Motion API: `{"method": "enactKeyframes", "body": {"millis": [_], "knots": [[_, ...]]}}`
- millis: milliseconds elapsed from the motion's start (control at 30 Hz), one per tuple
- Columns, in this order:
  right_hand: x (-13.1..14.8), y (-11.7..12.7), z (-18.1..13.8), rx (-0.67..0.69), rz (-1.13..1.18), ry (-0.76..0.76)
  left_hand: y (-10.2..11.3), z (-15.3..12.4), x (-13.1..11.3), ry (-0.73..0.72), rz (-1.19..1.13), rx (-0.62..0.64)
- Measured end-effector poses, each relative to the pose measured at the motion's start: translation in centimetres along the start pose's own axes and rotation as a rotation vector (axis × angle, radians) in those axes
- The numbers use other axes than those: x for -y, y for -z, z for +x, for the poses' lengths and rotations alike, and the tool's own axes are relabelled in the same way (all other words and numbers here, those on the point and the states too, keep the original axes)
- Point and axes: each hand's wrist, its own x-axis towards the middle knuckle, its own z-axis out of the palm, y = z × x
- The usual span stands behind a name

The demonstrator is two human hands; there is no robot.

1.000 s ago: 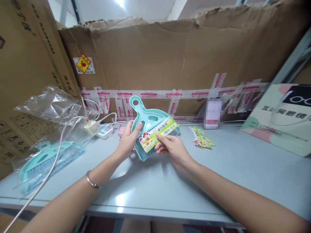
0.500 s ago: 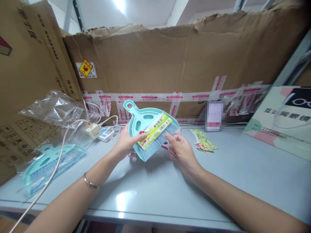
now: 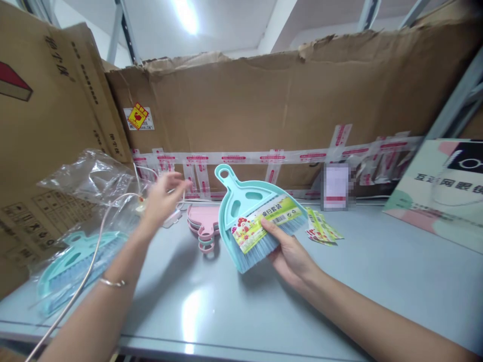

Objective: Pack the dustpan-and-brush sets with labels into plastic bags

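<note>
My right hand (image 3: 290, 255) grips a teal brush-and-dustpan set (image 3: 245, 201) by its bristle end, thumb pressed on the green and yellow paper label (image 3: 266, 222). The set is held tilted above the grey table (image 3: 234, 301), handle pointing up and left. My left hand (image 3: 161, 197) is off the set, fingers spread, hovering near the clear plastic bags (image 3: 94, 176) at the left. Pink and teal dustpans (image 3: 206, 226) lie stacked flat on the table between my hands.
A bagged teal set (image 3: 71, 264) lies at the table's left end, with a white cable (image 3: 90, 261) over it. Loose labels (image 3: 320, 226) lie right of the held set. Cardboard walls (image 3: 264, 110) stand behind and left; a printed box (image 3: 441, 196) stands at right.
My left hand let go of the set and swung left toward the plastic bags. The right hand took the set alone and shifted it right, uncovering the stacked dustpans.
</note>
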Motion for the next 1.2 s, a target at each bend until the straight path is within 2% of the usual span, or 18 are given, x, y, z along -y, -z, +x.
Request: {"method": "enactKeyframes", "body": {"millis": [67, 100, 167, 200, 267, 333, 433, 500, 567, 667, 767, 833, 933, 1000, 1100, 1200], "knots": [[0.4, 0.2, 0.2, -0.012, -0.007, 0.016, 4.1, 3.2, 3.1, 0.006, 0.319, -0.311], [0.5, 0.2, 0.2, -0.018, -0.011, 0.02, 6.1, 4.4, 4.8, 0.057, 0.504, -0.428], [0.6, 0.3, 0.4, -0.031, -0.018, 0.006, 9.4, 5.9, 8.0, 0.171, 0.739, -0.455], [0.6, 0.3, 0.4, -0.039, -0.02, -0.004, 10.5, 6.2, 9.4, 0.178, 0.808, -0.376], [0.5, 0.3, 0.5, -0.047, -0.029, -0.012, 11.9, 6.1, 11.6, 0.152, 0.91, -0.244], [0.3, 0.3, 0.6, -0.043, -0.042, -0.001, 12.3, 5.7, 12.7, 0.1, 0.989, -0.18], [0.2, 0.4, 0.7, -0.042, -0.063, 0.022, 12.8, 6.1, 12.3, 0.119, 1.048, -0.237], [0.3, 0.5, 0.7, -0.052, -0.071, 0.031, 13.2, 6.9, 10.5, 0.167, 1.042, -0.384], [0.5, 0.4, 0.7, -0.054, -0.069, 0.034, 13.2, 7.4, 7.6, 0.128, 1.018, -0.537], [0.9, 0.1, 0.2, -0.042, -0.057, 0.011, 11.3, 6.2, 2.4, -0.103, 0.98, -0.58], [1.2, 0.0, -0.5, 0.021, -0.034, -0.02, 6.7, 3.1, -1.6, -0.354, 0.97, -0.324], [1.1, 0.1, -0.9, 0.089, -0.026, -0.038, 3.1, 1.2, -3.0, -0.428, 0.951, -0.175], [0.6, 0.4, -1.3, 0.137, -0.053, -0.096, -1.0, -0.2, -3.9, -0.441, 0.894, -0.045], [0.4, 0.5, -1.3, 0.123, -0.063, -0.117, -2.4, -0.2, -4.2, -0.414, 0.842, 0.02], [0.3, 0.5, -1.4, 0.081, -0.061, -0.106, -2.9, 0.3, -4.7, -0.353, 0.79, 0.086], [0.4, 0.4, -1.4, 0.042, -0.07, -0.103, -2.8, 0.6, -4.7, -0.326, 0.746, 0.055]]}}
